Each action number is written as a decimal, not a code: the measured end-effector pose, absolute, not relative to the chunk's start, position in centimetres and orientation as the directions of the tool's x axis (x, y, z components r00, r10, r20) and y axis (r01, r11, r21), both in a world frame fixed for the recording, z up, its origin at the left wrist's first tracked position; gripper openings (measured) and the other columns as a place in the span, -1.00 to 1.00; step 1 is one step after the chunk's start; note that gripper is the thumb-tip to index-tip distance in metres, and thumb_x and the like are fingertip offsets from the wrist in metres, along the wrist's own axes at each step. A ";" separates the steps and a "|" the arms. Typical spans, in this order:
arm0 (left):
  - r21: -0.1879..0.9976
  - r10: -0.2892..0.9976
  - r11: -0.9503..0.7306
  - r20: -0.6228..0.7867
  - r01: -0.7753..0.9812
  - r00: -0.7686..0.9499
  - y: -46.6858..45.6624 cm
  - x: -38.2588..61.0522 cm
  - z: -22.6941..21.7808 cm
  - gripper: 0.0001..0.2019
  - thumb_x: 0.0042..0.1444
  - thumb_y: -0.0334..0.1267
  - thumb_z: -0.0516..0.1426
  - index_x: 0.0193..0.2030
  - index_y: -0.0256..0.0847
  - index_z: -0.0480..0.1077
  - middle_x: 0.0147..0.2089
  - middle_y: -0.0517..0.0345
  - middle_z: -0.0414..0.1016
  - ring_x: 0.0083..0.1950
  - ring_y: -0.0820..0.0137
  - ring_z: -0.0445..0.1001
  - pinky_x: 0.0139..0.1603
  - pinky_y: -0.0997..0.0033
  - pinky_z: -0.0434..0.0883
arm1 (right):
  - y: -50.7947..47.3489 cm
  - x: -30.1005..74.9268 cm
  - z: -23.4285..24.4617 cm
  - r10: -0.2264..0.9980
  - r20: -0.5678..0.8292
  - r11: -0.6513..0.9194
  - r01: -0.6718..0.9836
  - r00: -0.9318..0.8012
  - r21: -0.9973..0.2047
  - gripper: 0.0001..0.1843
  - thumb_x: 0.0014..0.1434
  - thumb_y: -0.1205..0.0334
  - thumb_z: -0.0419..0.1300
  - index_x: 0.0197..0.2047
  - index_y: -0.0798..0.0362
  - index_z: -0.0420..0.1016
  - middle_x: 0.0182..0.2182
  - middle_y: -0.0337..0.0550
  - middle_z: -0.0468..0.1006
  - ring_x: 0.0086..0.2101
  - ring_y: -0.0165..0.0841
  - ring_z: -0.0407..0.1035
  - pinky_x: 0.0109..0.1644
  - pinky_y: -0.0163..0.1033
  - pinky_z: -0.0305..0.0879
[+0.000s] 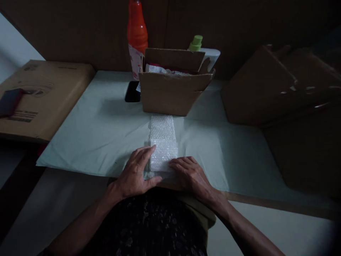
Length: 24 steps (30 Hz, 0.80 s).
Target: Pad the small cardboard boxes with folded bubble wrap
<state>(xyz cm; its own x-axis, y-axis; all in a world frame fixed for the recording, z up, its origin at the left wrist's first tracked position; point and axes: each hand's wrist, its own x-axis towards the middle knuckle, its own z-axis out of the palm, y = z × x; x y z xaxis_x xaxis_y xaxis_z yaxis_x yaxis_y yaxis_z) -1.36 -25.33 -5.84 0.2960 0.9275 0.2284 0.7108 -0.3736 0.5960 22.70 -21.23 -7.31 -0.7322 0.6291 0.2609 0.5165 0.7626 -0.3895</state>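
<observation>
A strip of clear bubble wrap [163, 142] lies lengthwise on the pale green cloth, its near end folded in layers close to the table's front edge. Whether anything is inside the layers I cannot tell. My left hand [135, 174] is open at the wrap's left side, thumb and fingers spread apart, one fingertip at its edge. On the near right corner, the fingers of my right hand [190, 176] are held together and bent over the wrap. The thumb of that hand is hidden.
An open cardboard box [170, 92] with packets inside stands just beyond the wrap. Behind it are an orange bottle [137, 32] and a green-capped white bottle [211, 57]. A black phone [132, 92] lies beside it. Large cartons flank both sides, the left carton [48, 92] lying flat.
</observation>
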 end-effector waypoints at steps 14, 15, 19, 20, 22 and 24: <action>0.569 0.867 -0.440 0.070 0.694 0.493 -26.0 -2.3 -6.7 -0.09 0.05 -0.42 0.15 0.51 -0.08 -0.17 0.36 -0.11 0.28 0.38 0.06 0.23 0.38 -0.09 0.25 | -21.8 24.1 -5.9 0.550 0.146 0.803 0.473 -0.822 -0.362 -0.66 0.29 0.46 0.09 0.07 0.06 0.53 0.15 0.05 0.52 0.12 -0.12 0.41 0.06 0.03 0.45; 0.580 0.868 -0.433 0.059 0.691 0.494 -26.0 -2.4 -6.5 -0.08 0.04 -0.42 0.15 0.51 -0.07 -0.17 0.37 -0.11 0.27 0.38 0.07 0.22 0.38 -0.09 0.24 | -21.9 24.0 -6.3 0.552 0.172 0.807 0.471 -0.816 -0.355 -0.70 0.31 0.43 0.09 0.03 0.07 0.54 0.12 0.06 0.54 0.10 -0.12 0.43 0.03 0.01 0.46; 0.623 0.855 -0.421 0.029 0.659 0.518 -26.0 -2.6 -6.0 -0.04 -0.01 -0.41 0.19 0.51 -0.07 -0.16 0.41 -0.09 0.21 0.43 0.08 0.15 0.39 -0.06 0.24 | -21.5 23.4 -7.4 0.660 0.276 0.723 0.492 -0.698 -0.485 -0.74 0.37 0.39 0.04 -0.04 0.05 0.54 -0.06 -0.01 0.64 -0.08 -0.21 0.52 -0.05 -0.06 0.49; 0.627 0.858 -0.423 0.045 0.654 0.512 -26.0 -2.5 -6.0 -0.05 0.00 -0.40 0.21 0.51 -0.07 -0.13 0.42 -0.10 0.21 0.43 0.07 0.15 0.39 -0.06 0.25 | -21.2 23.2 -7.3 0.711 0.264 0.668 0.508 -0.652 -0.544 -0.75 0.38 0.37 0.04 -0.04 0.04 0.54 -0.12 -0.05 0.66 -0.14 -0.24 0.53 -0.06 -0.08 0.49; 0.632 0.887 -0.414 0.117 0.655 0.447 -25.8 -2.0 -6.3 -0.14 0.06 -0.34 0.23 0.48 -0.10 -0.03 0.37 -0.11 0.28 0.39 0.08 0.21 0.35 -0.04 0.29 | -20.6 22.9 -6.9 0.798 0.189 0.541 0.543 -0.572 -0.643 -0.77 0.39 0.31 0.05 -0.07 0.01 0.55 -0.21 -0.10 0.67 -0.20 -0.27 0.55 -0.08 -0.12 0.49; 0.658 0.928 -0.366 0.207 0.658 0.309 -25.2 -1.3 -6.9 -0.34 0.17 -0.28 0.19 0.41 -0.14 0.13 0.18 -0.08 0.47 0.24 0.14 0.38 0.25 0.03 0.39 | -19.9 22.4 -6.2 0.845 0.100 0.434 0.566 -0.524 -0.701 -0.78 0.38 0.25 0.07 -0.11 -0.01 0.56 -0.23 -0.13 0.67 -0.21 -0.27 0.55 -0.09 -0.15 0.48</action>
